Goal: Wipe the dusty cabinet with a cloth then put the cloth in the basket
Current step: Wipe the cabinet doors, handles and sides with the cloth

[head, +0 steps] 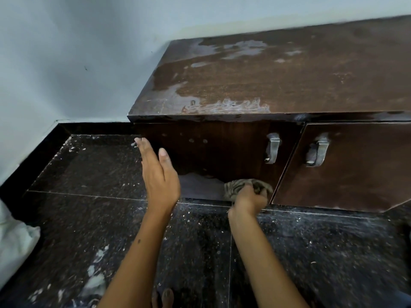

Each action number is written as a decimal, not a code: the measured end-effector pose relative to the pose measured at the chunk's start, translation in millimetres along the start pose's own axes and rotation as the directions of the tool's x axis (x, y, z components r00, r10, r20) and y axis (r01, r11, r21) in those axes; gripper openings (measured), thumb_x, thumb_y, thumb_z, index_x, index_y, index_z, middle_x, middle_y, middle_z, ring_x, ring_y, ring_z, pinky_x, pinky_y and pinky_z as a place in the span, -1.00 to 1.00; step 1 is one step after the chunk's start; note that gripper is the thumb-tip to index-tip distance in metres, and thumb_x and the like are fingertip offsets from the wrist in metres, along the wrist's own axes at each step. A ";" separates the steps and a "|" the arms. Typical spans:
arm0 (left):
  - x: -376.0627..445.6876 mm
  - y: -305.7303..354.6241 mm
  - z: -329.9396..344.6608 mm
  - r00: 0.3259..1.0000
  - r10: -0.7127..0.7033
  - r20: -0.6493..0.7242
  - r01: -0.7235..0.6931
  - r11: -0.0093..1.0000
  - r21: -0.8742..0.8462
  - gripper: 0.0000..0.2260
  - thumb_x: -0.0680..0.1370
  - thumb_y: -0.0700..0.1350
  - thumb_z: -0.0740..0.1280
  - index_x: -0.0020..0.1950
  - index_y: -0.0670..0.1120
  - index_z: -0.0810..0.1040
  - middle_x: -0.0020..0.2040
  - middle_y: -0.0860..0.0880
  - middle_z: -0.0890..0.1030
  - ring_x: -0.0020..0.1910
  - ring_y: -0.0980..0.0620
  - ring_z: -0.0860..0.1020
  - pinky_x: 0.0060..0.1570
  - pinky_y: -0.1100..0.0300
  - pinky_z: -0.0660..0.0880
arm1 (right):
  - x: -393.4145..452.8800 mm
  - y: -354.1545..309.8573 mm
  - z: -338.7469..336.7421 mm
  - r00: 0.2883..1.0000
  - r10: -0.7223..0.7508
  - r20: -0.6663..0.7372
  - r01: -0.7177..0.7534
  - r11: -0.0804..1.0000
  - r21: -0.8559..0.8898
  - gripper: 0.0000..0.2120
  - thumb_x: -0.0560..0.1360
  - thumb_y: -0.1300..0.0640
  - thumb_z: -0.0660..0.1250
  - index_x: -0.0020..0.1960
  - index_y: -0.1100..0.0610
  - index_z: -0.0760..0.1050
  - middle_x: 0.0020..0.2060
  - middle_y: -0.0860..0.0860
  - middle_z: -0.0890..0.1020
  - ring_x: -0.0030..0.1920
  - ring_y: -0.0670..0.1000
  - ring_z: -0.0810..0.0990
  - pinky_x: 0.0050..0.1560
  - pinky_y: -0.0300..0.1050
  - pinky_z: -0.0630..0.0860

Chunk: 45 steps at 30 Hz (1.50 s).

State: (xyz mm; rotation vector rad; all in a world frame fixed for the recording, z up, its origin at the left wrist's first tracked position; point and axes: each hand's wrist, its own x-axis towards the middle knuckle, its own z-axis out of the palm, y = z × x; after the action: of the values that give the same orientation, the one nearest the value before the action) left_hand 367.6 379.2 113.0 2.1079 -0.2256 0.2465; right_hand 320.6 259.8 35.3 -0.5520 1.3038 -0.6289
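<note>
A low dark-brown wooden cabinet [278,81] stands against the wall, its top streaked with grey dust. My right hand [249,200] is shut on a crumpled grey-brown cloth [235,187], pressed against the bottom of the left door [218,150], where a pale dusty patch shows. My left hand [159,174] is open with its fingers together, held in front of the door's left edge; whether it touches the wood is unclear. No basket is in view.
The right door [355,165] stands slightly ajar. Each door has a metal handle [272,148]. The dark speckled floor [89,174] carries white debris. A pale fabric bundle [13,238] lies at the left edge. My toe [168,296] shows at the bottom.
</note>
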 end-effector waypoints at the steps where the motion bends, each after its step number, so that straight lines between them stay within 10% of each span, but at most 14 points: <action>1: 2.3 4.1 0.5 0.998 -0.058 -0.004 0.058 0.998 -0.037 -0.51 0.67 0.04 -0.09 0.55 -0.10 -0.11 0.57 -0.02 -0.10 0.53 0.09 -0.09 0.50 0.15 -0.08 | -13.2 -2.4 1.9 0.995 -0.094 0.032 0.095 0.995 -0.023 -0.45 0.58 0.28 0.21 0.52 0.12 0.14 0.36 0.13 0.41 0.29 0.14 0.46 0.32 -0.08 0.36; 3: 6.0 11.7 2.0 0.986 -0.165 0.013 0.166 0.981 -0.097 -0.51 0.66 0.07 -0.11 0.56 -0.02 -0.12 0.57 0.02 -0.06 0.53 0.08 -0.04 0.48 0.19 -0.06 | -37.4 15.7 3.3 0.922 -0.347 0.173 0.371 0.919 -0.136 -0.35 0.58 0.22 0.22 0.55 0.01 -0.05 0.45 0.12 0.28 0.41 0.10 0.33 0.42 -0.06 0.26; 7: 6.1 16.9 0.7 0.980 -0.200 0.026 0.201 0.969 -0.140 -0.52 0.65 0.09 -0.12 0.56 0.01 -0.10 0.57 0.05 -0.03 0.53 0.10 -0.02 0.44 0.24 -0.06 | -25.9 71.8 -12.8 0.494 -0.656 0.570 0.869 0.361 -0.339 -0.23 0.57 0.09 0.21 0.54 0.00 -0.27 0.53 0.10 -0.21 0.53 -0.02 -0.14 0.50 -0.12 -0.09; 11: 7.8 12.8 -6.0 0.981 -0.188 0.051 0.193 0.970 -0.145 -0.54 0.66 0.05 -0.13 0.55 -0.01 -0.05 0.56 0.06 -0.01 0.51 0.16 -0.01 0.32 0.42 -0.08 | 34.7 74.8 -38.4 0.228 -0.634 0.739 0.777 -0.339 -0.530 0.06 0.37 0.05 0.49 0.54 0.05 -0.24 0.47 0.17 0.09 0.43 0.18 0.15 0.42 0.18 -0.08; 15: 10.0 10.2 -11.3 0.978 -0.207 0.026 0.208 0.958 -0.196 -0.55 0.66 0.07 -0.14 0.54 0.01 0.09 0.54 0.07 0.12 0.50 0.15 0.08 0.38 0.32 -0.01 | 52.1 50.3 -34.4 -0.074 -0.617 0.783 0.719 -0.578 -0.387 0.13 0.29 0.27 0.52 0.54 0.08 -0.24 0.43 0.14 0.17 0.36 0.22 0.22 0.47 0.10 -0.16; 19: 12.6 10.1 -8.3 0.962 -0.273 0.000 0.261 0.920 -0.292 -0.55 0.66 0.08 -0.13 0.52 0.03 0.16 0.52 0.07 0.20 0.49 0.12 0.15 0.46 0.20 -0.01 | 47.8 27.3 -9.5 -0.370 -0.527 0.765 0.663 -0.727 -0.179 -0.23 0.43 0.35 0.10 0.55 0.11 -0.15 0.54 0.00 -0.14 0.37 0.18 0.22 0.49 0.03 -0.14; 23: 16.4 7.8 -10.2 0.951 -0.308 -0.014 0.276 0.874 -0.400 -0.56 0.66 0.08 -0.11 0.49 -0.01 0.23 0.49 0.03 0.27 0.47 0.11 0.22 0.48 0.06 0.14 | 70.9 29.8 -17.0 -0.412 -0.208 0.887 0.443 -0.897 -0.005 -0.39 0.46 0.28 0.07 0.52 0.18 0.13 0.51 -0.02 0.17 0.44 0.09 0.16 0.51 0.00 -0.24; 26: 17.4 11.3 -15.7 0.946 -0.325 0.005 0.295 0.853 -0.431 -0.56 0.67 0.06 -0.12 0.48 -0.06 0.25 0.48 -0.01 0.30 0.45 0.09 0.26 0.46 0.14 0.15 | 100.6 25.9 -42.9 -0.296 0.126 0.947 0.244 -0.948 0.203 -0.45 0.38 0.21 0.32 0.38 0.16 0.40 0.46 -0.04 0.27 0.50 0.08 0.05 0.50 -0.01 -0.29; 29: 19.0 15.6 -21.1 0.938 -0.344 0.043 0.326 0.833 -0.447 -0.54 0.67 0.05 -0.15 0.48 -0.08 0.27 0.47 -0.03 0.31 0.44 0.07 0.28 0.45 0.15 0.15 | 104.9 20.1 -55.9 -0.311 -0.020 0.950 0.259 -0.964 0.065 -0.33 0.46 0.23 0.18 0.53 0.17 0.03 0.54 0.02 0.00 0.53 0.07 -0.17 0.51 0.02 -0.24; 33: 19.1 14.7 -20.9 0.940 -0.336 0.051 0.324 0.840 -0.436 -0.55 0.67 0.03 -0.16 0.48 -0.08 0.25 0.48 -0.02 0.29 0.45 0.08 0.26 0.44 0.17 0.13 | 75.0 18.5 -24.8 -0.450 -0.193 0.872 0.392 -0.920 -0.002 -0.47 0.51 0.28 0.07 0.47 0.15 0.17 0.46 0.00 0.21 0.51 0.07 0.06 0.48 -0.01 0.00; 38: 17.9 14.3 -12.8 0.942 -0.334 0.009 0.311 0.866 -0.392 -0.56 0.67 0.05 -0.14 0.49 -0.03 0.25 0.48 0.03 0.30 0.46 0.10 0.25 0.46 0.16 0.12 | 77.5 26.9 -10.9 -0.427 0.048 0.903 0.291 -0.938 0.188 -0.52 0.47 0.26 0.12 0.38 0.16 0.38 0.41 -0.03 0.37 0.44 0.03 0.23 0.50 -0.01 -0.11; 42: 19.8 8.8 -10.0 0.944 -0.331 -0.005 0.309 0.888 -0.340 -0.56 0.66 0.10 -0.12 0.49 0.03 0.24 0.48 0.05 0.29 0.46 0.10 0.24 0.48 0.06 0.11 | 106.0 18.8 -36.3 -0.225 0.388 0.894 0.115 -0.900 0.419 -0.37 0.36 0.08 0.45 0.36 0.17 0.31 0.43 -0.03 0.23 0.45 -0.03 0.21 0.50 0.02 -0.29; 45: 18.8 9.5 -7.6 0.943 -0.333 0.007 0.316 0.887 -0.337 -0.55 0.66 0.10 -0.11 0.51 0.01 0.19 0.51 0.03 0.24 0.48 0.09 0.18 0.49 0.08 0.07 | 104.8 5.8 -36.0 -0.309 0.352 0.884 0.084 -0.915 0.394 -0.54 0.44 0.09 0.26 0.31 0.18 0.44 0.45 0.00 0.20 0.47 0.00 0.15 0.50 0.03 -0.24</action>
State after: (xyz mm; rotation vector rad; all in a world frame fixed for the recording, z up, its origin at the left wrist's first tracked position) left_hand 382.6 379.7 129.7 1.7626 0.1142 0.0543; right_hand 301.2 189.9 -48.7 2.3958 0.5651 0.3926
